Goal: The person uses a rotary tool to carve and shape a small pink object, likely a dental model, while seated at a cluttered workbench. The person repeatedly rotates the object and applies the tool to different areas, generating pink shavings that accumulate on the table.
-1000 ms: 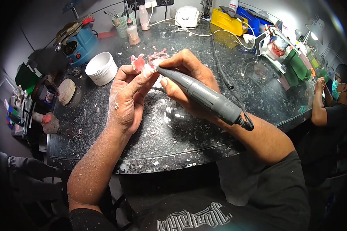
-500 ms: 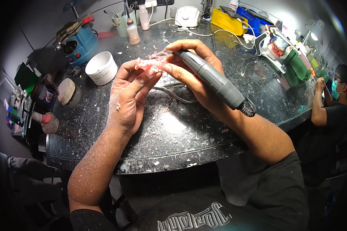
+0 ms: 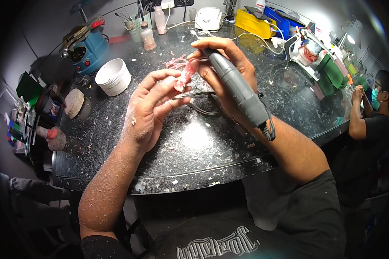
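Pinched between the fingertips of my left hand [image 3: 148, 101] is a small pink and whitish piece, apparently a denture [image 3: 185, 79]. Its far end touches the fingers of my right hand [image 3: 245, 65]. That hand is wrapped round a dark grey rotary handpiece [image 3: 235, 84], its cord end pointing back toward my forearm. The handpiece's front tip is hard to make out beyond my fingers. Just past the denture, thin pink branching scraps [image 3: 173, 64] lie on the black table [image 3: 168, 159]. White dust and shavings coat my left hand and forearm.
A white tub [image 3: 113, 77] stands left of my hands, near a blue machine [image 3: 88, 51] and a round pale block [image 3: 74, 102]. Bottles, a white control box [image 3: 208, 18] and a yellow bin [image 3: 253, 25] line the back. A masked person [image 3: 378, 101] sits far right.
The denture has been turned more upright between my hands. My left fingers have shifted and spread somewhat, and the handpiece has swung to a steeper angle.
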{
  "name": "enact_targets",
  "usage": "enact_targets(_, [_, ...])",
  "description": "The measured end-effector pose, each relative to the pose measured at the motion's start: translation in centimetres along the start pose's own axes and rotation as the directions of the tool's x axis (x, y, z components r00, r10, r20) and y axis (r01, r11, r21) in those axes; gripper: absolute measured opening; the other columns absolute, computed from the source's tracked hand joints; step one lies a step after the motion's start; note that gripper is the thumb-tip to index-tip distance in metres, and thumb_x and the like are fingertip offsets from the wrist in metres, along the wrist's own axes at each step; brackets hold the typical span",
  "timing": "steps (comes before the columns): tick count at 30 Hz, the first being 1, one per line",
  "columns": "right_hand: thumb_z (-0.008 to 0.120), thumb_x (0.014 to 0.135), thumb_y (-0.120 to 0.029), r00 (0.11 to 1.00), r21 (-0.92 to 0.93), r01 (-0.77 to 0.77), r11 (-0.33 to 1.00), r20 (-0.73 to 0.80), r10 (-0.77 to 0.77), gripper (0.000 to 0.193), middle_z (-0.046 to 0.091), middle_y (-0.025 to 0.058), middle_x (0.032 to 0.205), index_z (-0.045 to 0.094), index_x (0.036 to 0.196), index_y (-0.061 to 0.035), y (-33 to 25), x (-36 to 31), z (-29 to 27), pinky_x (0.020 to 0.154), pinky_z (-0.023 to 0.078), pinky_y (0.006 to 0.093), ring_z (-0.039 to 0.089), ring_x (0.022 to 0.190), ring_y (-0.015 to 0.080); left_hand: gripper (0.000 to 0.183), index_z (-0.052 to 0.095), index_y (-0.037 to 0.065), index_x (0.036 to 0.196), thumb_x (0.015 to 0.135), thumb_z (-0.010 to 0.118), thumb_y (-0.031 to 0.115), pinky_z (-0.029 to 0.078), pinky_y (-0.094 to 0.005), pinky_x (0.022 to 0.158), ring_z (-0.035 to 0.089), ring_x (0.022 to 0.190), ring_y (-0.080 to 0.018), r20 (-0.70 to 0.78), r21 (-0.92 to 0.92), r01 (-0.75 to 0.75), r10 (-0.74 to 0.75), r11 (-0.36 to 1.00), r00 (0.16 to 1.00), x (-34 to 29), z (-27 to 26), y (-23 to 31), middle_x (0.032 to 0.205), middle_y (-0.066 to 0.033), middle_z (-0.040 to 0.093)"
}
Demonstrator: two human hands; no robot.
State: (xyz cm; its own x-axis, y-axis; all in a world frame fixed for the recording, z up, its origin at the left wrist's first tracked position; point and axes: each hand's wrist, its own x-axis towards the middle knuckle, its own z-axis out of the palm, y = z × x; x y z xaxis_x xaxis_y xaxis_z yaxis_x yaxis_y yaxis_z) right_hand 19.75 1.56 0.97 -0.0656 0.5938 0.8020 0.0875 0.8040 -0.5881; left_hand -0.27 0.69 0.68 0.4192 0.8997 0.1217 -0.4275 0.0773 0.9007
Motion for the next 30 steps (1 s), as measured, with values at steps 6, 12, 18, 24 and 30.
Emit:
enact_targets(6, [0.068,0.093,0.005,0.996,0.063,0.047,0.997,0.072,-0.051,0.035,0.069,0.0099,0.114,0.061,0.127,-0.0023,-1.0,-0.1,0.9,0.096,0.055,0.0282,0.069,0.107,0.0156,0.044,0.053,-0.001,0.133,0.095,0.07,0.009,0.053,-0.0354,0.103,0.066,0.113,-0.0195,0.026,-0.069,0.07,-0.069,0.995,0.997,-0.1,0.1,0.0,0.121,-0.012,0.065])
enact_targets(12, [0.07,0.095,-0.003,0.997,0.178,-0.065,0.982,-0.017,0.069,0.037,0.07,0.0098,0.111,0.059,0.13,-0.0045,-1.8,0.0,1.0,0.091,0.057,0.0276,0.07,0.103,0.0146,0.034,0.061,-0.003,0.125,0.093,0.07,0.004,0.051,-0.0384,0.107,0.066,0.113,-0.0213,0.029,-0.024,-0.013,0.014,1.0,0.999,-0.2,0.0,0.0,0.121,-0.0118,0.065])
enact_targets(18, [0.067,0.097,-0.002,0.991,0.059,-0.133,0.989,0.038,0.131,0.033,0.071,0.0144,0.112,0.058,0.129,-0.0013,-1.2,0.2,0.2,0.096,0.054,0.0323,0.069,0.108,0.0194,0.04,0.058,-0.002,0.13,0.091,0.069,0.001,0.047,-0.0365,0.11,0.063,0.115,-0.0206,-0.034,-0.01,-0.065,0.065,0.998,0.997,0.2,-0.4,-0.2,0.126,-0.0107,0.062])
enact_targets(24, [0.076,0.089,-0.01,0.969,-0.049,-0.189,0.981,0.156,0.194,0.042,0.069,0.0071,0.107,0.06,0.128,-0.0068,-0.7,-0.6,0.7,0.091,0.054,0.0281,0.067,0.101,0.0128,0.031,0.06,-0.001,0.122,0.093,0.07,0.001,0.053,-0.0343,0.101,0.066,0.109,-0.0181,-0.109,0.077,-0.176,0.184,0.981,0.977,0.0,0.3,-0.4,0.115,-0.0123,0.068])
enact_targets(30, [0.076,0.089,-0.013,0.953,0.079,-0.269,0.96,0.167,0.253,0.041,0.068,0.0081,0.109,0.06,0.126,-0.0056,-0.2,-0.8,0.9,0.089,0.054,0.0287,0.066,0.102,0.0133,0.03,0.062,0.002,0.118,0.09,0.073,-0.002,0.053,-0.0323,0.1,0.066,0.106,-0.0158,-0.097,0.178,-0.214,0.234,0.96,0.967,0.0,0.2,-0.7,0.111,-0.0096,0.069])
